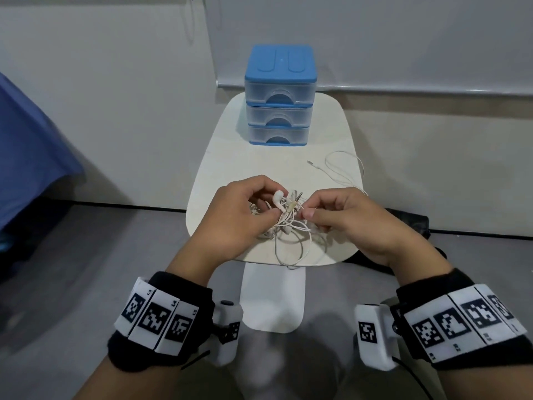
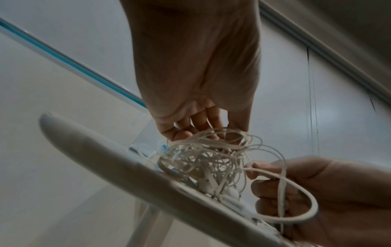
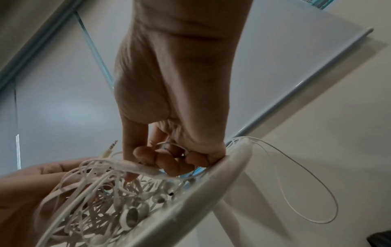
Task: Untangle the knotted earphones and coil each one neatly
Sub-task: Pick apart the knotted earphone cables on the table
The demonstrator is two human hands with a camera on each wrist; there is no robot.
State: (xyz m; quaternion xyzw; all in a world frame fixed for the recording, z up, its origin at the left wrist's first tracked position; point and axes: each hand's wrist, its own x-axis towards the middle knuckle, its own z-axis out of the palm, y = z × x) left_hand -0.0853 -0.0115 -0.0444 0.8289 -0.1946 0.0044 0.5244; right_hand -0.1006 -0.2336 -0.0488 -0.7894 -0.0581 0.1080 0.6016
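Both forearms are reaching in from the 6 o'clock edge of the head view, wrists banded in black cuffs with printed square markers, and meeting over the near end of a small white desk (image 1: 219,157) with rounded corners. The left hand (image 1: 240,210) is arching knuckles-up, its fingers and thumb curling into a grip on the knotted earphones (image 1: 284,223), a pale tangle of thin rubbery cords, smooth plastic buds and metal plugs lying on the desk between the hands. The right hand (image 1: 350,223) is lying at 3 o'clock of the tangle, its thumb and fingertips pinching strands of cord; the right wrist view is showing those curled fingers (image 3: 169,162) hooking a loop beside an inline remote. In the left wrist view the left fingertips are sinking into the top of the knot (image 2: 203,160), their tips hidden by loops. How many earphones make up the tangle is impossible to tell. One loose white cable (image 1: 343,171) is curling freely at 1 o'clock of the hands, plug end outward. At 12 o'clock a three-drawer organiser (image 1: 279,95) of frosted plastic with a blue lid is standing at the far end.
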